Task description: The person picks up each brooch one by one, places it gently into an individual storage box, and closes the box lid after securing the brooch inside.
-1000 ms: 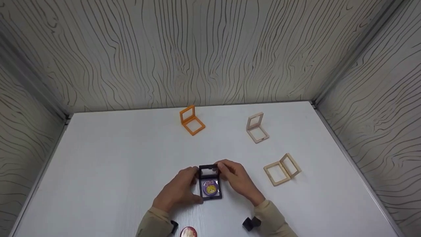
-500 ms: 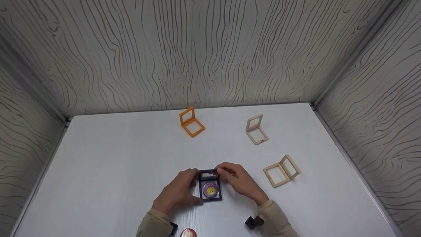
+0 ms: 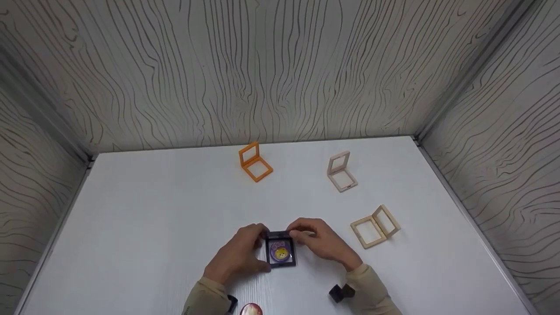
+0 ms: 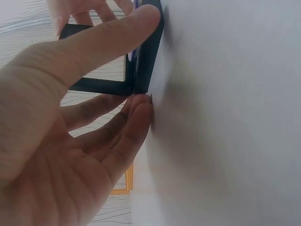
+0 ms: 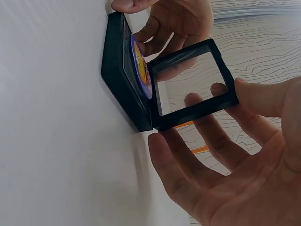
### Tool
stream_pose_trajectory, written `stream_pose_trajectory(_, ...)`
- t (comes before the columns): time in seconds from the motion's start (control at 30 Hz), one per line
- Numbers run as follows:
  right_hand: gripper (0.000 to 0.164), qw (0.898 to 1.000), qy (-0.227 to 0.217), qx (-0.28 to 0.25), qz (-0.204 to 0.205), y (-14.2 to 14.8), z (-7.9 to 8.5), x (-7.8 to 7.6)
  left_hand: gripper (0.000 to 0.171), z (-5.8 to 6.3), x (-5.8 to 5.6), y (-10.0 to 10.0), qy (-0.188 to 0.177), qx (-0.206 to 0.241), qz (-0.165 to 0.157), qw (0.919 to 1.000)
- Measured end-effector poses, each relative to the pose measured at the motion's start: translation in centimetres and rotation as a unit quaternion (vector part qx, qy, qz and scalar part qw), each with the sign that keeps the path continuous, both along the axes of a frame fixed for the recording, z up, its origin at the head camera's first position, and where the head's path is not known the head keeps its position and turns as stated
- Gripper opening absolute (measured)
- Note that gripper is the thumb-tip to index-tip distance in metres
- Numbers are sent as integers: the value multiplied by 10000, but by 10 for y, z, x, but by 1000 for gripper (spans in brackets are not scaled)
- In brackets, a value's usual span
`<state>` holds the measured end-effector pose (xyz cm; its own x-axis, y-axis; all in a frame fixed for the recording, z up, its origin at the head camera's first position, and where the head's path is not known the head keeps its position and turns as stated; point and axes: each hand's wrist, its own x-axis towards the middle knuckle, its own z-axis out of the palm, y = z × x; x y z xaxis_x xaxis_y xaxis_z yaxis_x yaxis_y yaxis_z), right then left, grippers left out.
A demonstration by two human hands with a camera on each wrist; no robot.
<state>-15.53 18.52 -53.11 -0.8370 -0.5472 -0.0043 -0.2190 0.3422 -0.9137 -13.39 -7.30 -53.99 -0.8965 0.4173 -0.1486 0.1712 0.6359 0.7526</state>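
A black hinged display frame (image 3: pixel 282 264) stands partly folded on the white table, its base flat and its lid raised at the far side. On the base lies a round purple badge (image 3: pixel 280 251) with a yellow bear. My left hand (image 3: pixel 238 253) grips the base, thumb at the near left corner and fingers by the hinge. My right hand (image 3: pixel 323 243) pinches the lid's right edge; in the right wrist view the thumb presses the lid's corner (image 5: pixel 228 99) with fingers behind it. The lid's window (image 5: pixel 193 80) is see-through. Some left fingertips are hidden behind the frame.
Three more frames stand unfolded on the table: an orange one (image 3: pixel 257 176), a pale pinkish one (image 3: pixel 343 186) and a light wood-coloured one (image 3: pixel 363 236). A red round badge (image 3: pixel 251 309) lies at the near edge. Patterned panels (image 3: pixel 280 74) surround the table.
The lid of the black frame has tipped further toward the base, with my right hand moving slightly nearer along with it. My left hand holds nearly the same place.
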Motion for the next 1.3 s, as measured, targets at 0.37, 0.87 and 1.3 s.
stream_pose_trajectory(0.37, 18, 9995, -9, -95, 293, 1, 2, 1, 66, 0, -1, -1, 64, 17, -64, 10000)
stream_pose_trajectory(0.87, 12, 9951, 695, -335, 616, -5, 27, 10, 70, 1, -3, 0, 345, -30, -121, 9993)
stream_pose_trajectory(1.3, 12, 9897, 1190, 36, 790, 2, -5, 0, 73, 1, -3, 2, 404, -141, -34, 9991)
